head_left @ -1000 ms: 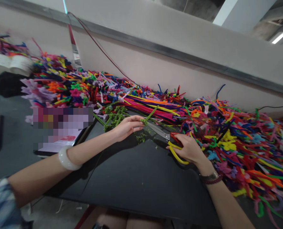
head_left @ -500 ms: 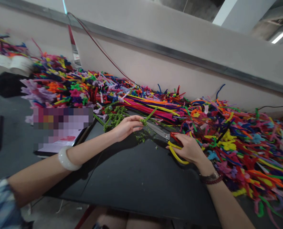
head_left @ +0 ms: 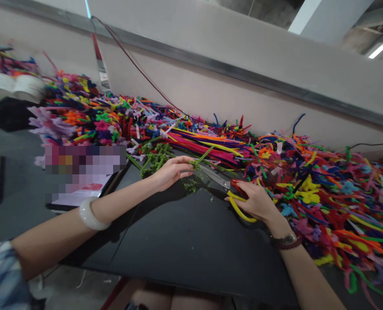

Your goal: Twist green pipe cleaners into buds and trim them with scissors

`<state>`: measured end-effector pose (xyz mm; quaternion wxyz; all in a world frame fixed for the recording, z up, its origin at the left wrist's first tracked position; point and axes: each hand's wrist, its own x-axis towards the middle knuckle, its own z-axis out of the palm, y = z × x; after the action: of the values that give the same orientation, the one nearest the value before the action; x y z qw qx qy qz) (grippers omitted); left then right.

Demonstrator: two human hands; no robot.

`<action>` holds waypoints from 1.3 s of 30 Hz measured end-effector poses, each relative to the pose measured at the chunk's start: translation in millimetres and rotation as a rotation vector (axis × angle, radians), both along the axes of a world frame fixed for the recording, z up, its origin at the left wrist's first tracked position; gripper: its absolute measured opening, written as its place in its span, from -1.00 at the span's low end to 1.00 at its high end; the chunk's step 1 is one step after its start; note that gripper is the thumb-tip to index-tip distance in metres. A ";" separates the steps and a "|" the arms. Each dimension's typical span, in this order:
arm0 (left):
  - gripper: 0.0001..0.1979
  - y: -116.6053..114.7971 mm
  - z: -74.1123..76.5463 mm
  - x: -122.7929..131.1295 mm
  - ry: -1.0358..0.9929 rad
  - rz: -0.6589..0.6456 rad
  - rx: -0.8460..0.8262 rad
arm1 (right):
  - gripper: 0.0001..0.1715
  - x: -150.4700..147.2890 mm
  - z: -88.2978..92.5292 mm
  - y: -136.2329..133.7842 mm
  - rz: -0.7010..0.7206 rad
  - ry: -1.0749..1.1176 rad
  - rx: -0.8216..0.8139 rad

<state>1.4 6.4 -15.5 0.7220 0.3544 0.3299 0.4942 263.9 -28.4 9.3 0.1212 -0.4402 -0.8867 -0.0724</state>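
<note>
Between the fingertips of my left hand [head_left: 174, 172] is a green pipe cleaner [head_left: 205, 156], its free end pointing up to the right. My right hand [head_left: 257, 201] grips scissors [head_left: 239, 210] with one red and one yellow handle. Their blades point left, to the green pipe cleaner at my left fingertips; whether they touch it I cannot tell. Small green clippings [head_left: 191, 185] lie on the dark table [head_left: 178, 245] below the blades. Several bent green pipe-cleaner pieces [head_left: 155, 159] are heaped just behind my left hand.
A long pile of colourful pipe cleaners [head_left: 336, 206] runs along the wall and down the right side. A straight bundle of pipe cleaners [head_left: 207, 146] lies behind my hands. Left of my forearm is a tablet-like screen [head_left: 84, 193]; white cups [head_left: 29, 88] stand farther back.
</note>
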 end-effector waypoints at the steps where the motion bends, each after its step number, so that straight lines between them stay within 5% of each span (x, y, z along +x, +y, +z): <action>1: -0.80 0.0 0.0 0.0 0.001 0.000 0.000 | -0.59 -0.1 0.5 -0.4 -0.005 -0.005 0.005; 16: -0.85 -0.9 1.2 0.3 -0.014 -0.021 0.028 | -0.60 -0.1 3.4 1.0 -0.164 -0.052 0.051; 25: -0.86 -0.7 1.1 -0.3 -0.020 -0.039 0.035 | -0.52 -0.7 1.2 0.0 -0.032 -0.002 -0.014; 39: -0.86 -0.9 1.4 0.1 -0.013 -0.027 0.028 | -0.58 0.0 2.5 0.0 -0.022 -0.001 0.033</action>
<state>1.5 5.5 -14.1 0.7256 0.3657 0.3135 0.4913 263.9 -28.4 11.8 0.1270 -0.4478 -0.8806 -0.0885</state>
